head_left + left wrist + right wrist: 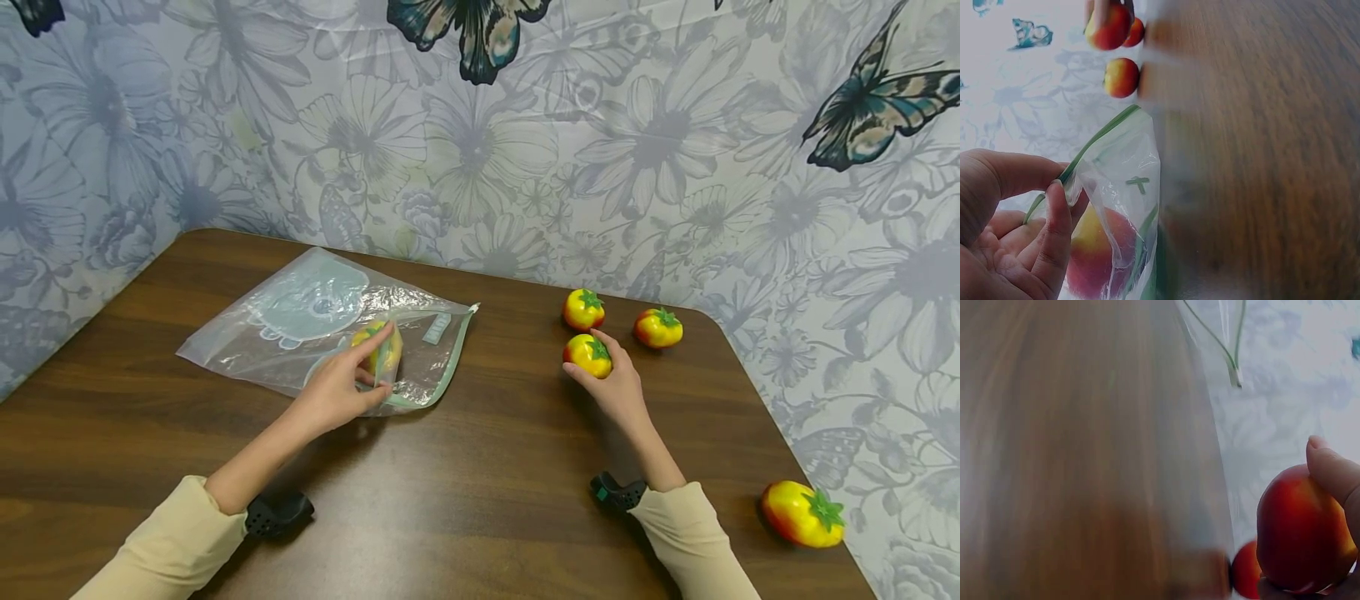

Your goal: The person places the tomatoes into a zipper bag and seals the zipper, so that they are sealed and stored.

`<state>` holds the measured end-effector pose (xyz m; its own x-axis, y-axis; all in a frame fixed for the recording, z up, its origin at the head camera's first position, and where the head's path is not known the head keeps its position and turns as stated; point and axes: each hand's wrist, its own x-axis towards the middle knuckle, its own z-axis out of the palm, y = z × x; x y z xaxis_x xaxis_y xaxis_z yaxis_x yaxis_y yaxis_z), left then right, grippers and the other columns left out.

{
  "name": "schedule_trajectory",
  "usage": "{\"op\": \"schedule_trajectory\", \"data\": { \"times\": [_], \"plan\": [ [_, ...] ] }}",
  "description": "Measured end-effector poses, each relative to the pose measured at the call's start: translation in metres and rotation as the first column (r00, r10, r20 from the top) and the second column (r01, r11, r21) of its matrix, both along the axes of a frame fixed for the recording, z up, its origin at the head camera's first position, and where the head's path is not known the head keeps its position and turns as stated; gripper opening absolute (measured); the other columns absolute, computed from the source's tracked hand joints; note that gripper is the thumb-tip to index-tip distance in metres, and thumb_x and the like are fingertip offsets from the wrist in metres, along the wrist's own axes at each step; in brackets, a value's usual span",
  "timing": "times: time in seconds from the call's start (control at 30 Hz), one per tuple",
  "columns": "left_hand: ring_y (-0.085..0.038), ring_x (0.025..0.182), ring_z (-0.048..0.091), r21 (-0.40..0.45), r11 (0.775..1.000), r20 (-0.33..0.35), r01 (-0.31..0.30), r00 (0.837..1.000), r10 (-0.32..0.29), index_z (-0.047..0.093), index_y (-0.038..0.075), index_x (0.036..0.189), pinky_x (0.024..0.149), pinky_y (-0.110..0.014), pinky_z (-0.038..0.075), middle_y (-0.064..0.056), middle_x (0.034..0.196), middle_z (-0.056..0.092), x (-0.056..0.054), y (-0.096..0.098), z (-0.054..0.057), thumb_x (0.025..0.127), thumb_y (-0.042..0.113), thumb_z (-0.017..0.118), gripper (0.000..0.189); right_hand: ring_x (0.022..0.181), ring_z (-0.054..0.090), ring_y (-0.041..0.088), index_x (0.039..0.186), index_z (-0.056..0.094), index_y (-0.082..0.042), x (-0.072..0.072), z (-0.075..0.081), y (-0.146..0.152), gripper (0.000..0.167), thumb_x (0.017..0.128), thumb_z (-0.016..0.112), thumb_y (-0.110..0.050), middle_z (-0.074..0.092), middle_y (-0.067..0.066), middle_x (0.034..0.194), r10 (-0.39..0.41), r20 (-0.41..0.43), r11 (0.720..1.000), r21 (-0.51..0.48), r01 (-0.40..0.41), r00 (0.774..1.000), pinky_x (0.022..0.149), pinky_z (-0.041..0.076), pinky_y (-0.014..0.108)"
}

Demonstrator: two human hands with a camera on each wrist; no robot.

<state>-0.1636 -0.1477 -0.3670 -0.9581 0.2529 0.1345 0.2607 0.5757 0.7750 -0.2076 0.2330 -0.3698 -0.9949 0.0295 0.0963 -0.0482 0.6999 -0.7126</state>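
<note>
A clear zip bag [307,292] with a green-edged opening lies on the table, a yellow-and-red fruit [1094,256] inside it near the mouth. My left hand [337,392] pinches the green edge [1094,139] of the bag between thumb and fingers, beside that fruit. Over on the right, my right hand [622,392] grips another yellow-and-red fruit [588,357] with a green leafy top. In the right wrist view the thumb [1330,467] lies against this fruit, and some of the fingers are cut off by the frame edge.
Just behind the gripped fruit stands a similar fruit [583,310], with another fruit [658,328] to its right. One more fruit [804,514] sits near the right edge of the brown wooden table [480,500]. A flower-patterned wall covering [480,167] rises behind the table.
</note>
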Motion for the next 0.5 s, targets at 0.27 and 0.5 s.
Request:
{"op": "schedule_trajectory", "data": {
  "times": [0.27,0.5],
  "plan": [
    [-0.024,0.077,0.064,0.003,1.000,-0.006,-0.001,1.000,0.001,0.031,0.006,0.146,0.058,-0.030,0.050,-0.015,0.088,0.055,0.001,0.000,0.001,0.076,0.000,0.074,0.082,0.106,0.045,0.034,0.140,0.040,-0.013,-0.006,0.004,-0.039,0.069,0.083,0.071,-0.036,0.041,0.020,0.128,0.096,-0.020,0.993,-0.060,-0.097,0.995,0.091,0.039,0.050],
    [-0.024,0.077,0.064,0.001,1.000,-0.006,0.000,1.000,0.000,0.031,0.006,0.146,0.059,-0.030,0.050,-0.015,0.089,0.055,0.002,0.000,0.001,0.076,0.000,0.074,0.082,0.104,0.046,0.031,0.139,0.041,-0.012,-0.010,0.004,-0.067,0.068,0.082,0.073,-0.033,0.041,0.017,0.128,0.152,-0.052,0.983,-0.095,-0.156,0.987,0.089,0.040,0.046]
  ]
}}
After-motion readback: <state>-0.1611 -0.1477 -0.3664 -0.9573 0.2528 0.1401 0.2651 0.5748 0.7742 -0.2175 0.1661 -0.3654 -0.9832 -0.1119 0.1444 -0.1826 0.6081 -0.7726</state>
